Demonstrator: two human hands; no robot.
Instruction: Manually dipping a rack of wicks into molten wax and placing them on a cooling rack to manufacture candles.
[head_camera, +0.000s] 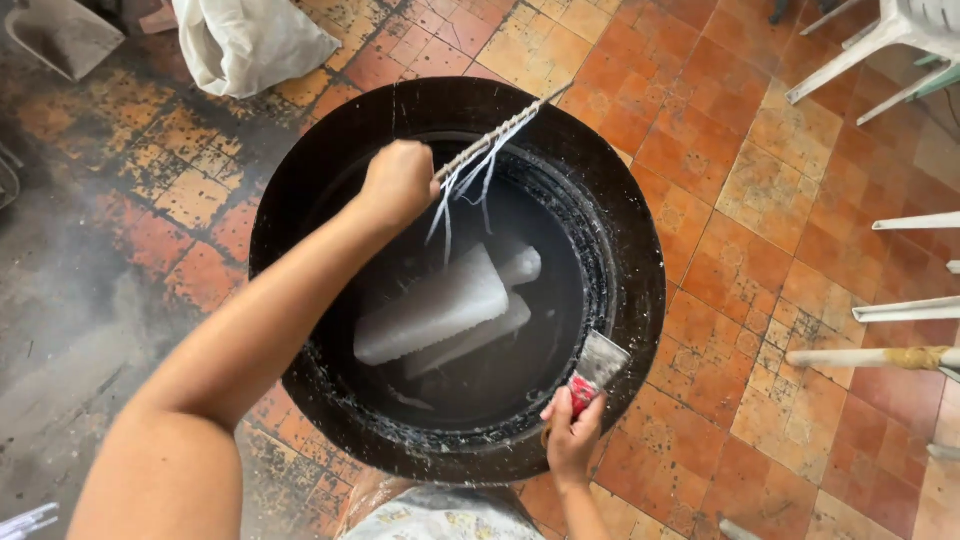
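L hand (398, 183) fisted on stick (505, 127) w/ wicks (463, 190) over pot (640, 300). R hand (572, 432) pinching scraper (598, 368). Dipping step; next needs steady lowering.

The white sack (250, 40) and white chairs (880, 40) run off the top edge; the left hand (398, 185) hides the stick's (500, 130) near end.

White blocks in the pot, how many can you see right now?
3. The largest block lies across the middle of the black pot. A thinner block lies along its lower side. A shorter piece sits at its upper right end. More may be hidden underneath.
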